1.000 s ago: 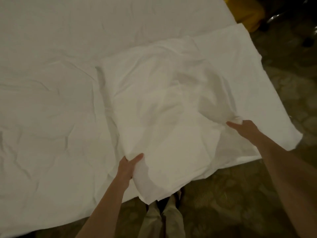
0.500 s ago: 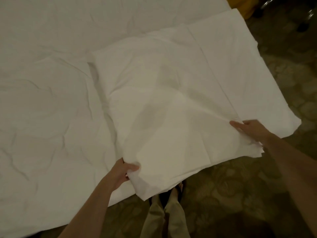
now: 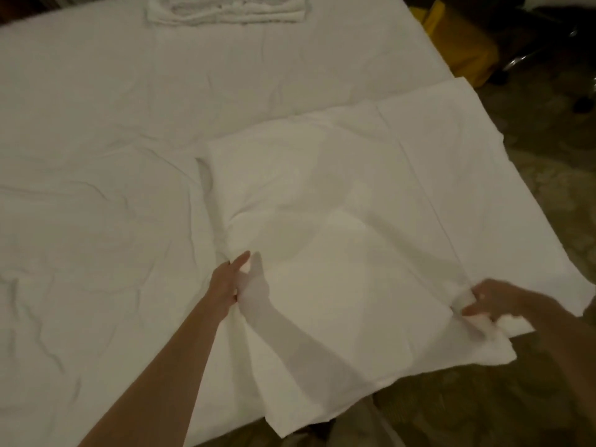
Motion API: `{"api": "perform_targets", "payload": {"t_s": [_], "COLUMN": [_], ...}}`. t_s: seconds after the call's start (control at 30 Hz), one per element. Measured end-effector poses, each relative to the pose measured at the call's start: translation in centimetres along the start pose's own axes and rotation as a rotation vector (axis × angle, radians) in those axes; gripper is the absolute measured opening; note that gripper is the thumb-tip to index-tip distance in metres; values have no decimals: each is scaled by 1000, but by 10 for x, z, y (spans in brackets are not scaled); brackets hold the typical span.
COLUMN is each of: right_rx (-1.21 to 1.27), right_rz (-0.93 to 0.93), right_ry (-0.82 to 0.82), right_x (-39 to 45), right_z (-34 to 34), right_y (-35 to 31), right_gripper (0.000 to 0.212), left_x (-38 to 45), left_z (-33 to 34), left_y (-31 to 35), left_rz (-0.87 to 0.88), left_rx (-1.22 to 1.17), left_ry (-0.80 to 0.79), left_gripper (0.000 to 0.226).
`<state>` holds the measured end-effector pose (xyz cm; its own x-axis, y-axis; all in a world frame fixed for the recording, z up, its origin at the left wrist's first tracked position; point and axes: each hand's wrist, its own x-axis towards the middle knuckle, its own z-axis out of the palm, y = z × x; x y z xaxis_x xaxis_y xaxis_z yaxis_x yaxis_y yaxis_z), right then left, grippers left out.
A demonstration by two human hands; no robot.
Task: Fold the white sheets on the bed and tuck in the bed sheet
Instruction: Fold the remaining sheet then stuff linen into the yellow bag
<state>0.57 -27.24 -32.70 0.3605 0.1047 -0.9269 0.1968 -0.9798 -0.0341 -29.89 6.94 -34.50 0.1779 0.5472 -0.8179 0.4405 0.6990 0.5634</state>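
Pinching cloth between thumb and curled fingers (image 3: 474, 312) of the right hand (image 3: 503, 301), at the near right corner of the sheet (image 3: 338, 253), where a small white bunch is showing through the grip. Gripping the sheet's left edge with the left hand (image 3: 227, 282), thumb stretched out on top, the other fingers tucked under the fabric and hidden. Lying partly folded on the near right part of the bed (image 3: 96, 204), in more than one layer, with a straight crease running from the right hand up toward the far edge. Looking plain white, smooth in the middle, softly rumpled near the left hand, with an arm's shadow falling across its near half. Hanging over the bed's near edge with a pointed corner, and over the right edge above the patterned floor (image 3: 483, 408). Spreading beneath it, the wrinkled white bed sheet covering the mattress. Sitting at the far edge, a folded white stack (image 3: 225, 9). Standing off the far right corner, something yellow (image 3: 461, 50), blurred.
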Motion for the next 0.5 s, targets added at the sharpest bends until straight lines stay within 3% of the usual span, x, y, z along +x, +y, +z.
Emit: {"api": "perform_targets", "payload": {"t_s": [0.07, 0.17, 0.27, 0.4, 0.5], "right_rx": [184, 623, 649, 713, 661], "right_rz": [-129, -273, -320, -277, -324], "right_ry": [124, 283, 295, 338, 431], "right_x": [0, 15, 53, 100, 118], "right_z": [-42, -93, -133, -170, -177], "right_y": [-40, -117, -187, -245, -267], "right_gripper": [38, 33, 40, 86, 81], "left_x": [15, 35, 63, 96, 116], "left_z": [6, 14, 22, 31, 33], "left_y": [21, 53, 77, 111, 133], "left_rz": [4, 37, 68, 68, 82], "left_rx": [18, 41, 80, 97, 58], "left_ry": [21, 76, 183, 296, 311], "left_gripper": [53, 32, 39, 67, 91]}}
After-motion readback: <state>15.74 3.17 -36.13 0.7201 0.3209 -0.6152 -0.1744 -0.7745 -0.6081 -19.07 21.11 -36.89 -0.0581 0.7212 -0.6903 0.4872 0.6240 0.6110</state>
